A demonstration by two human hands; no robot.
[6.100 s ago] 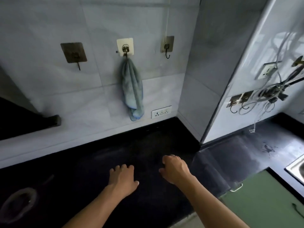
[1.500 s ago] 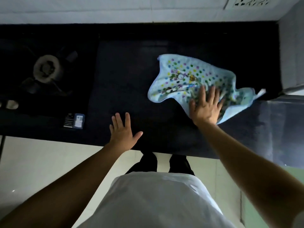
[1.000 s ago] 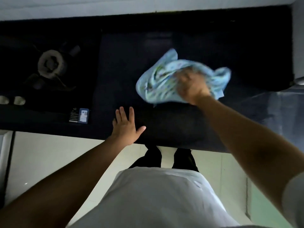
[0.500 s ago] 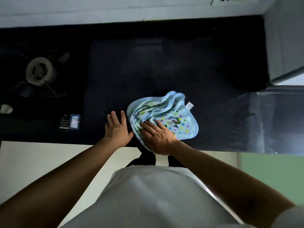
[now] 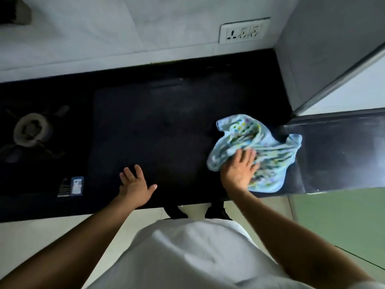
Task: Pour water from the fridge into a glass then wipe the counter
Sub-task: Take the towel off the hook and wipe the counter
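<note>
A light blue cloth (image 5: 264, 142) with coloured dots lies crumpled on the black counter (image 5: 166, 126), at its right end near the front edge. My right hand (image 5: 239, 170) presses flat on the cloth's near left part, fingers spread and straight. My left hand (image 5: 135, 184) rests flat on the bare counter near the front edge, fingers straight, well left of the cloth. No glass or fridge is in view.
A gas burner (image 5: 31, 130) sits at the counter's left. A small blue box (image 5: 76, 185) lies near the front edge beside it. A wall socket (image 5: 243, 31) is on the back wall. A grey wall corner (image 5: 325, 49) juts out at right; a green cabinet door (image 5: 343, 222) is below.
My right hand has swept the cloth from the front middle of the counter, beside my left hand, out to the right end. My left hand has stayed flat in place.
</note>
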